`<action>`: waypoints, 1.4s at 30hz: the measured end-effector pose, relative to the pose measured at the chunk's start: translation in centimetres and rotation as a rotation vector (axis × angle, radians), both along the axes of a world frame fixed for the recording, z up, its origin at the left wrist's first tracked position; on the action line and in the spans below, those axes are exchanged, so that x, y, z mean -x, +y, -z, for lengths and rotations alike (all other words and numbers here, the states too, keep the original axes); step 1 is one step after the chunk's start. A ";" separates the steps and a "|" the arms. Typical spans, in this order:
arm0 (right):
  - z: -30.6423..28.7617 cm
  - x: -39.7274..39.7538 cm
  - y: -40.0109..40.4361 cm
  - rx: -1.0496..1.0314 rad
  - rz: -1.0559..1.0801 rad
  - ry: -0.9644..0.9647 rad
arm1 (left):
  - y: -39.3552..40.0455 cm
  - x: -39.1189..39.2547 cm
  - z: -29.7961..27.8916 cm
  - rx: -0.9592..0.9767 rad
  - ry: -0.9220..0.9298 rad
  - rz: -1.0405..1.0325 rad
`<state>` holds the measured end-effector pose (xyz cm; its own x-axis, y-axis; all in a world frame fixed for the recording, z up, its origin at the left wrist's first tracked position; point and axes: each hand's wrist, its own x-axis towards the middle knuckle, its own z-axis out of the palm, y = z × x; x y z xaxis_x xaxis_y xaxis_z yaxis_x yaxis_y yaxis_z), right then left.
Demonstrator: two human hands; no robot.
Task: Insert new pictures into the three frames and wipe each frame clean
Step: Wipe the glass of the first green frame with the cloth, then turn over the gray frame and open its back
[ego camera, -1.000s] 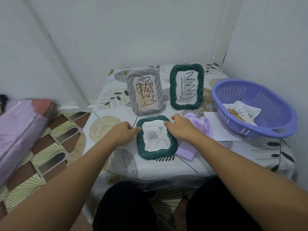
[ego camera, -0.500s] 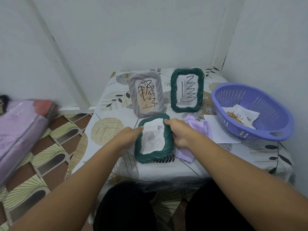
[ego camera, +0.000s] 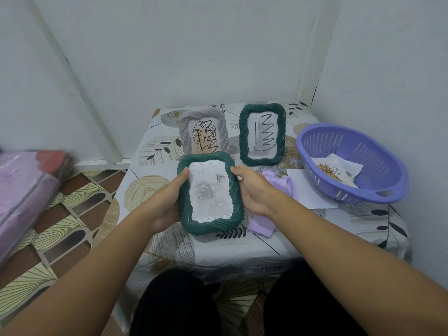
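A dark green frame [ego camera: 213, 224] with a pale rose picture is lifted off the table and tilted toward me. My left hand [ego camera: 167, 202] grips its left side, thumb on the front. My right hand [ego camera: 254, 190] grips its right side. Behind it stand a grey frame [ego camera: 188, 137] and a second green frame [ego camera: 263, 134], both with black scribbles on the glass. A lilac cloth [ego camera: 281, 187] lies crumpled just right of the held frame, partly under my right wrist.
A purple basket [ego camera: 378, 190] at the right holds loose pictures [ego camera: 337, 169]. A white sheet [ego camera: 312, 192] lies between cloth and basket. The small table [ego camera: 155, 190] sits in a wall corner. A purple wrapped bundle [ego camera: 21, 190] is at the far left over the patterned floor.
Both hands have taken hold of the near green frame and raised it from lying flat on the table to a tilted, lifted position facing me.
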<state>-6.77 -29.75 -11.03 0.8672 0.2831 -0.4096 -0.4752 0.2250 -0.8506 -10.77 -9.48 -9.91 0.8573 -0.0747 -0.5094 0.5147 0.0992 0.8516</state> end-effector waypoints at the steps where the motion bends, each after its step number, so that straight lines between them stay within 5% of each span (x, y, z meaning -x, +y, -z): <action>1: -0.3 0.0 0.1 0.004 -0.019 0.008 | 0.2 0.1 -0.2 0.011 -0.022 -0.001; 13: -3.8 -1.9 5.7 0.062 -0.088 -0.085 | 4.8 0.1 -3.5 0.127 -0.246 -0.107; 23: -3.7 -8.4 14.0 0.040 -0.084 -0.096 | 11.0 -5.0 -2.3 0.217 -0.245 -0.244; 28: -2.5 -10.6 17.0 0.191 -0.049 -0.130 | 12.6 -7.2 -1.2 0.232 -0.217 -0.297; 42: -0.4 -11.3 18.9 0.321 -0.053 -0.200 | 13.3 -7.9 -0.6 0.271 -0.243 -0.342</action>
